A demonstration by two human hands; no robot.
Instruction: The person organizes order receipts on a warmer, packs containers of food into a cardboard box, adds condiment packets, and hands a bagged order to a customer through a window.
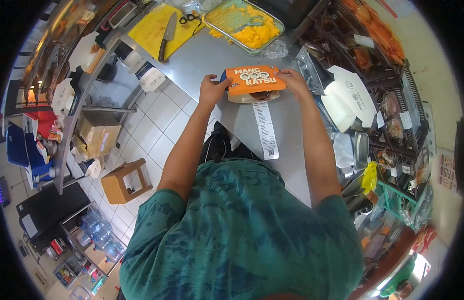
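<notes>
Between my hands is a food box with an orange printed cardboard sleeve (254,87), held at both ends just over the steel worktop (202,56). My left hand (213,88) grips its left end, where a dark blue side shows. At the opposite end, my right hand (293,80) has its thumb on the top corner. A clear plastic container (239,98) with dark contents shows beneath the near edge of the sleeve. A long printed paper receipt (265,131) lies flat on the steel, its far end close to the container.
Beyond the box are a metal tray of yellow food (254,35) and a yellow cutting board (145,32) with a kitchen knife (167,36) and black-handled scissors (190,18). White folded cartons (350,97) and dark crates (397,138) line the right. A brown stool (114,183) stands on the tiled floor.
</notes>
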